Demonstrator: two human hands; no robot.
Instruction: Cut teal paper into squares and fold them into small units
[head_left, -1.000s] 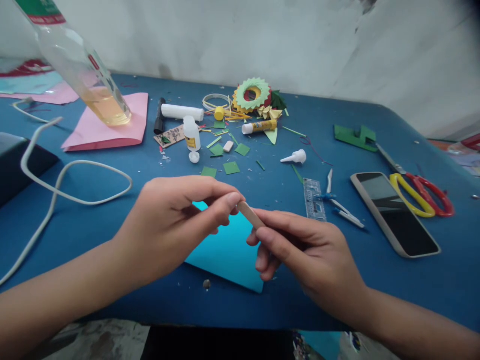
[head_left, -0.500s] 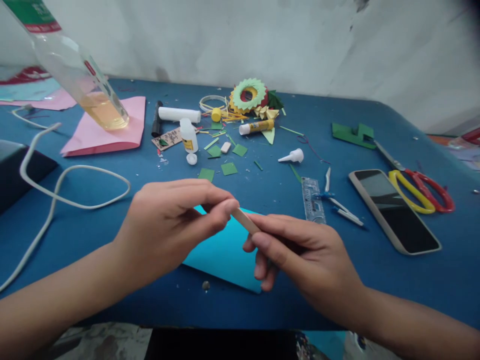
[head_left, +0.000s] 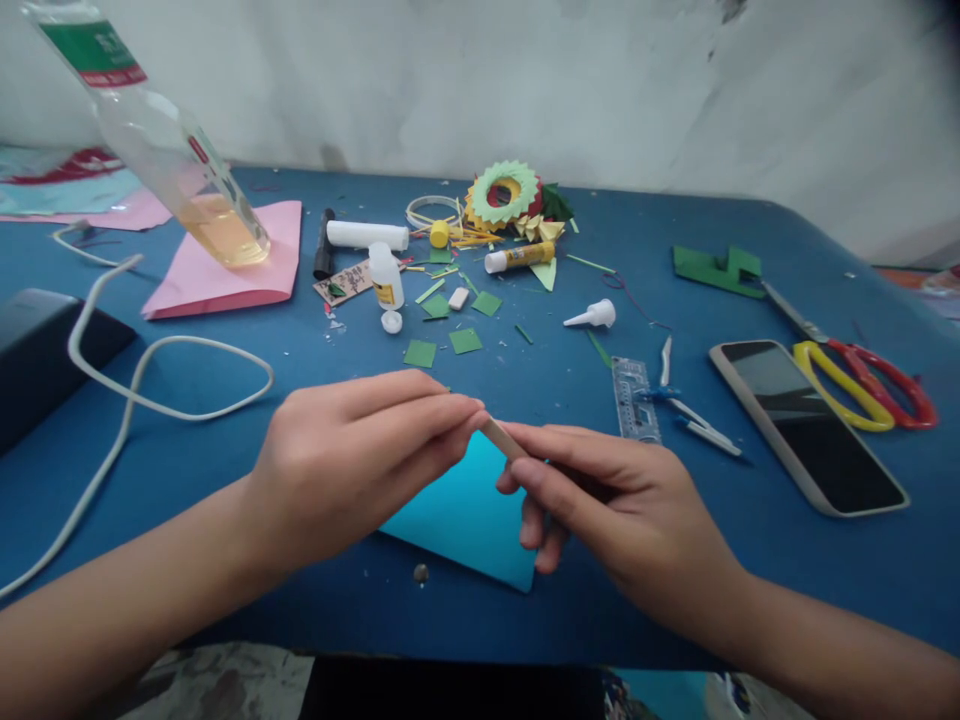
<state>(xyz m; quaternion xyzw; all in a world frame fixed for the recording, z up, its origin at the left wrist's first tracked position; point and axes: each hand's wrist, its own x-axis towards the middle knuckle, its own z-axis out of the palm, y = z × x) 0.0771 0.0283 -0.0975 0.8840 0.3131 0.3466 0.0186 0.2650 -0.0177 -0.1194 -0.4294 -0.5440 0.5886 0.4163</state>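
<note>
My right hand [head_left: 607, 500] pinches a small flat wooden stick [head_left: 501, 437] between thumb and forefinger, above a cyan sheet of paper [head_left: 465, 510] on the blue table [head_left: 525, 370]. My left hand [head_left: 360, 460] is closed, its fingertips pressed on the stick's free end. Both hands hover over the table's near edge. Most of the stick is hidden inside my right fingers.
A tilted bottle [head_left: 172, 150] stands on pink paper [head_left: 225, 270]. A white cable [head_left: 150, 345] loops at left. Glue bottle [head_left: 385, 277], glue stick [head_left: 519, 257], paper flower [head_left: 506, 195], green scraps, ruler [head_left: 634, 398], phone [head_left: 806, 425] and scissors [head_left: 862, 385] lie behind and to the right.
The view has shifted slightly down and right. My left fingers have straightened a little along the stick's tip; both hands stay on the stick in nearly the same place.
</note>
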